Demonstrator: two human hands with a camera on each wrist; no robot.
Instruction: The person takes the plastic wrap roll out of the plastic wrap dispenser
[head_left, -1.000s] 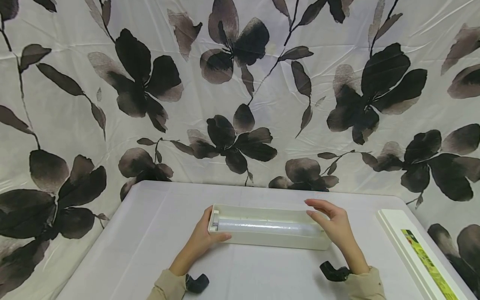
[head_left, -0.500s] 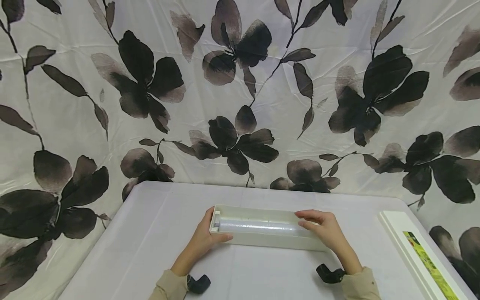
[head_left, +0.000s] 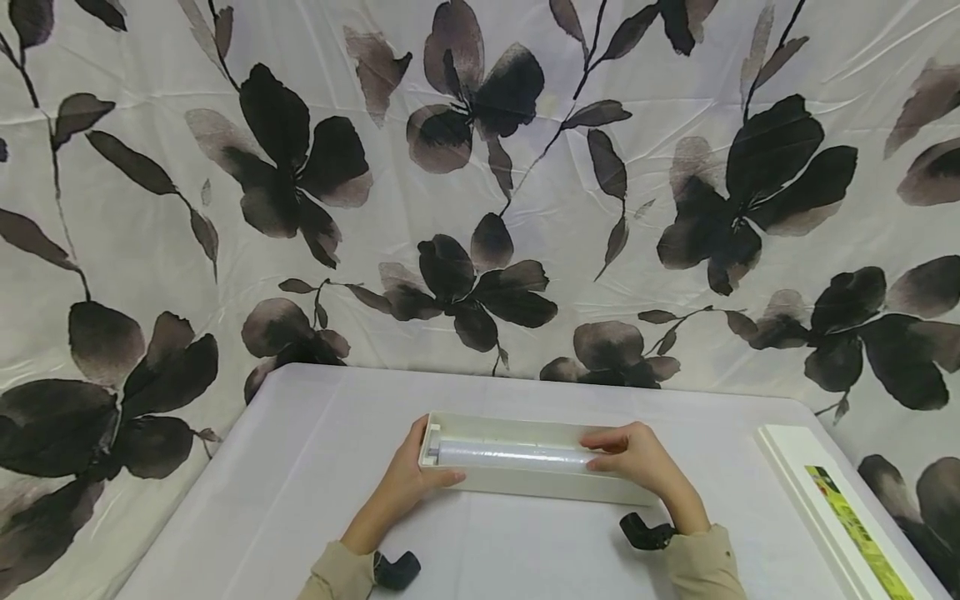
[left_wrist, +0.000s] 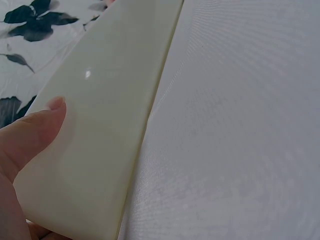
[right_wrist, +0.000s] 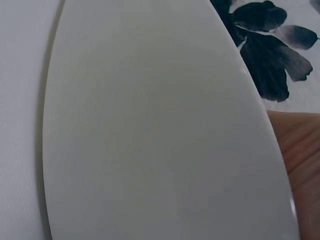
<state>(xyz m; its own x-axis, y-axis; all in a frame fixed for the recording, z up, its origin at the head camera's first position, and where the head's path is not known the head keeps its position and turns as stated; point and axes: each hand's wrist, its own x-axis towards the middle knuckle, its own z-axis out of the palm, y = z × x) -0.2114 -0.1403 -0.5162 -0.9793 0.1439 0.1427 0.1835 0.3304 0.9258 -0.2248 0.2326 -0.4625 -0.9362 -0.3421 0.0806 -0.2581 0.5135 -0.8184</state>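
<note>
Fingers [head_left: 609, 437] of the right hand [head_left: 647, 458]: thumb and fingertips apart, dipped into the box over the roll; whether they touch it or merely straddle it, I cannot tell.
Roll [head_left: 502, 455]: shiny and pale, lying lengthwise inside the box; its left end is in plain sight, while its right end is hidden by the right hand. It passes between the right thumb, on the near side, and the fingertips, on the far side.
Box [head_left: 525, 484]: long, off-white, uncovered on top, resting on the table.
Left hand [head_left: 411, 469]: clamped round the box's left end, thumb [left_wrist: 42, 125] flat against the near wall, other fingers curled behind and under the end.
Step in hand: probably getting hold of the roll, the left hand keeping the box steady.
Next move calls for: most likely a light pinch on the roll or its film, with the left grip firm so the box cannot slide.
Black wrist pieces [head_left: 397, 571]: one at each wrist, near the tan sleeves [head_left: 705, 565].
White panel [head_left: 795, 475]: lying near the table's right edge, well apart from the box, with a yellow-green strip [head_left: 858, 527] along it.
Table [head_left: 510, 550]: covered in white.
Flowered cloth [head_left: 360, 67]: hanging behind the table.
</note>
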